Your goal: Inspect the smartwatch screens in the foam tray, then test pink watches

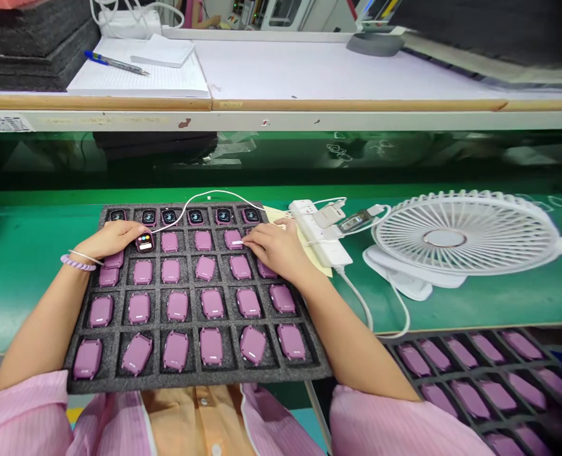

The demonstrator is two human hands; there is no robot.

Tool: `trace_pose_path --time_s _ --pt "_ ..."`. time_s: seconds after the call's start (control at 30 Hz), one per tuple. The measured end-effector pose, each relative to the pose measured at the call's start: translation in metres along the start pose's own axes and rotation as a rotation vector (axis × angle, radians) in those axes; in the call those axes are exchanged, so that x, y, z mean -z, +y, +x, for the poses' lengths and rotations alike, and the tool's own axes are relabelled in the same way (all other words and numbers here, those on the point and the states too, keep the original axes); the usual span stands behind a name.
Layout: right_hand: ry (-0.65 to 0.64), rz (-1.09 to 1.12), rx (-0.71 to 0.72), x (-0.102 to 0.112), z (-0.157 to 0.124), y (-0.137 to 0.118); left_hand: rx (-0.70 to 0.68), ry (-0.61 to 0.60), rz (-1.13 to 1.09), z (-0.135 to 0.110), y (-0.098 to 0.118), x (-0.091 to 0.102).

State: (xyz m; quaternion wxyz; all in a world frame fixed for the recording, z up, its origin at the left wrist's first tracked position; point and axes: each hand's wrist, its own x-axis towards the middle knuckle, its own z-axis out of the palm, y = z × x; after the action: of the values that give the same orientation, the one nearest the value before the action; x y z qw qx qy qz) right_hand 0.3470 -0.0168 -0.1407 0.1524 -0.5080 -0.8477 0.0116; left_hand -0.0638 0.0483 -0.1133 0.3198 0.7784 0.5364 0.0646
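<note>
A dark grey foam tray [193, 379] holds rows of purple watch cases lying face down, such as one purple watch case [211, 346]. Along its far row, several watches [224, 216] lie face up with lit screens. My left hand [109, 240] pinches a smartwatch [145, 242] at the tray's left side; its screen glows with coloured dots. A white cable [214, 192] runs from beside that watch in an arc to the right. My right hand [281, 250] has its fingertips closed on a small white piece [237, 242] over a purple case in the second row.
A white power strip [319, 234] with plugged-in chargers stands right of the tray, beside a white clip fan [445, 237]. Another foam tray of purple cases [471, 398] sits lower right. The shelf [281, 69] above bears paper, a pen [114, 62] and foam stacks [34, 47].
</note>
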Motion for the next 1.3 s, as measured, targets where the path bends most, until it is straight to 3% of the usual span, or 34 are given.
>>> trace_pose_path --time_s 0.1,0.23,0.43,0.57,0.7,0.83,0.97,1.13,1.3 --pt "-0.015 -0.010 0.038 -0.004 0.000 -0.003 -0.026 0.001 0.075 0.000 0.003 -0.002" --pt "-0.017 0.029 -0.023 0.002 0.009 -0.002 -0.029 -0.017 0.125 0.001 0.008 -0.003" --pt "-0.197 -0.129 -0.112 -0.004 0.035 -0.008 -0.001 -0.015 0.178 0.002 0.013 0.000" --pt "-0.125 -0.132 -0.133 -0.016 0.035 -0.013 0.072 0.098 0.246 -0.002 0.018 0.001" --pt "-0.070 -0.131 -0.142 -0.020 0.029 -0.016 0.077 0.272 0.222 -0.006 0.039 -0.008" --pt "-0.076 -0.139 -0.161 -0.018 0.029 -0.020 -0.116 0.191 0.198 -0.007 0.067 -0.033" --pt "-0.058 -0.100 -0.170 -0.016 0.028 -0.021 -0.220 0.183 0.475 -0.008 0.082 -0.050" --pt "-0.044 -0.067 -0.178 -0.015 0.026 -0.019 -0.284 0.208 0.770 -0.009 0.094 -0.049" --pt "0.003 -0.090 -0.183 -0.017 0.026 -0.020 -0.204 0.207 0.700 -0.003 0.095 -0.039"
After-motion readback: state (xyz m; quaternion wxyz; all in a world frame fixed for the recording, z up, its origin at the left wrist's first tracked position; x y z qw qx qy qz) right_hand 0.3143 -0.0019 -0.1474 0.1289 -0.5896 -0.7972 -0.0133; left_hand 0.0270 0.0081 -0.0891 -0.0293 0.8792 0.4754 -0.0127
